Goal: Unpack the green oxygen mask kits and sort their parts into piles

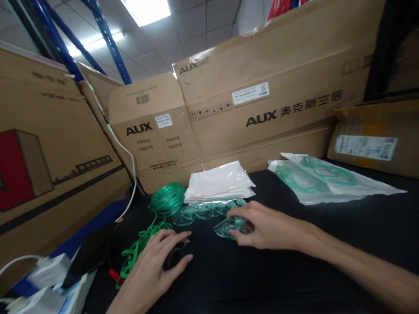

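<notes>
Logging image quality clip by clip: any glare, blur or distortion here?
Head view: ceiling light burnt out to white; pale glints on the clear cup in the right hand; fine print on the labels too soft to read; left carton looks stretched, likely by a wide lens.

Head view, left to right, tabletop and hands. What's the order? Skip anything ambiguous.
White plug blocks → left hand → clear plastic piece in the right hand's grip → right hand → white pouches with green tubing.
</notes>
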The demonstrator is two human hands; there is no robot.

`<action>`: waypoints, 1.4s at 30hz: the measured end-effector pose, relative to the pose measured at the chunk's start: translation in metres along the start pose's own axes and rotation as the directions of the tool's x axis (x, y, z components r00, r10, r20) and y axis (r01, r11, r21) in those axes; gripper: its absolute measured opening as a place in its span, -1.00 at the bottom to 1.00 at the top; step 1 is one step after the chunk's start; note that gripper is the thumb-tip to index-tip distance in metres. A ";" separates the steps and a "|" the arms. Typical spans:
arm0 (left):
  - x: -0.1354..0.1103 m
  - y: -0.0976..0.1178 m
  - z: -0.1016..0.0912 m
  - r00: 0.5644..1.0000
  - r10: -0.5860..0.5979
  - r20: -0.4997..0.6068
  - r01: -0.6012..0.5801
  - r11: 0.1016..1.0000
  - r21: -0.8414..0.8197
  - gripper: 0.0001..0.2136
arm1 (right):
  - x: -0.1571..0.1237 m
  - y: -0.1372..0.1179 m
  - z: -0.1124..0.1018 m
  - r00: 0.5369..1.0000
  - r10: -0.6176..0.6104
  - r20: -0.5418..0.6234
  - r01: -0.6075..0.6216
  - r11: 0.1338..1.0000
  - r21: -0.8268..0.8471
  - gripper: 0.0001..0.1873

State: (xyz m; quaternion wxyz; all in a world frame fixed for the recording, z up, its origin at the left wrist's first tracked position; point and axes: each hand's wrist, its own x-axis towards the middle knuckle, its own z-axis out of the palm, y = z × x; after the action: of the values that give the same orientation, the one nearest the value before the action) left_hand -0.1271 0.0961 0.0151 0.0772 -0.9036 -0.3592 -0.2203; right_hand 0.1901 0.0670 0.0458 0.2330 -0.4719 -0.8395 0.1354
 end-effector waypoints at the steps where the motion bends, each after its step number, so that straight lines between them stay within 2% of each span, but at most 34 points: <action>1: 0.000 -0.002 -0.001 1.000 0.002 0.007 -0.002 1.000 0.003 -0.62 | 0.000 0.000 0.000 1.000 0.004 0.001 -0.004 1.000 -0.002 -0.69; 9: -0.020 -0.017 -0.003 0.998 0.012 0.055 -0.015 0.998 0.054 -0.56 | -0.001 0.000 0.001 1.000 0.022 -0.001 -0.022 1.000 0.014 -0.72; 12: -0.022 -0.020 -0.005 0.995 -0.048 0.089 0.043 0.997 0.063 -0.58 | -0.001 0.001 0.001 1.000 0.016 -0.003 -0.016 1.000 0.016 -0.69; 14: -0.017 -0.018 -0.007 0.985 -0.138 0.106 0.129 0.988 0.086 -0.65 | 0.000 0.001 0.000 1.000 0.009 -0.005 -0.009 1.000 0.008 -0.68; 16: -0.008 -0.012 -0.011 0.958 -0.246 0.149 0.229 0.965 0.124 -0.66 | 0.000 0.001 -0.001 1.000 0.005 -0.009 -0.005 1.000 -0.008 -0.70; 19: 0.009 0.002 -0.018 0.893 -0.368 0.258 0.328 0.926 0.187 -0.68 | 0.000 0.000 -0.002 1.000 -0.002 -0.021 0.002 0.999 -0.032 -0.72; 23: 0.024 0.015 -0.026 0.831 -0.416 0.369 0.351 0.907 0.232 -0.79 | 0.001 0.004 0.000 0.997 -0.055 -0.053 0.052 0.997 -0.048 -0.78; 25: 0.025 0.015 -0.025 0.814 -0.422 0.398 0.353 0.905 0.237 -0.82 | 0.003 0.007 -0.002 0.987 -0.104 -0.126 0.099 0.994 -0.046 -0.79; 27: 0.023 0.009 -0.021 0.822 -0.409 0.396 0.343 0.911 0.227 -0.82 | 0.004 0.010 -0.008 0.960 -0.150 -0.237 0.142 0.988 -0.052 -0.75; 28: 0.021 0.006 -0.019 0.840 -0.392 0.376 0.332 0.918 0.214 -0.81 | 0.004 0.012 -0.013 0.942 -0.160 -0.296 0.151 0.987 -0.053 -0.72; 30: 0.021 0.002 -0.015 0.892 -0.333 0.305 0.290 0.940 0.178 -0.79 | 0.003 0.016 -0.027 0.913 -0.130 -0.388 0.126 0.991 -0.036 -0.66; 32: 0.027 0.004 -0.012 0.940 -0.257 0.223 0.231 0.963 0.135 -0.75 | 0.002 0.022 -0.042 0.902 -0.074 -0.426 0.074 0.997 -0.016 -0.63; 36: 0.067 0.031 -0.014 0.988 -0.114 0.102 0.109 0.993 0.053 -0.75 | 0.001 0.039 -0.059 0.941 -0.042 -0.336 0.018 0.997 -0.073 -0.60; 39: 0.108 0.050 -0.010 0.999 0.006 0.052 -0.007 1.000 0.012 -0.79 | 0.001 0.054 -0.052 0.970 0.011 -0.244 -0.027 0.998 -0.061 -0.59; 42: 0.139 0.054 0.005 0.989 0.121 0.085 -0.114 0.990 -0.080 -0.77 | 0.001 0.064 -0.039 0.978 0.049 -0.204 -0.062 0.997 -0.055 -0.59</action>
State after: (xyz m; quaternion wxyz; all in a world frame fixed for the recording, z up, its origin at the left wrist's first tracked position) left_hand 0.0011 0.1442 0.0745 0.0402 -0.9344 -0.2999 -0.1881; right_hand 0.2564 0.1013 0.0509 0.2988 -0.5134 -0.8016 0.0672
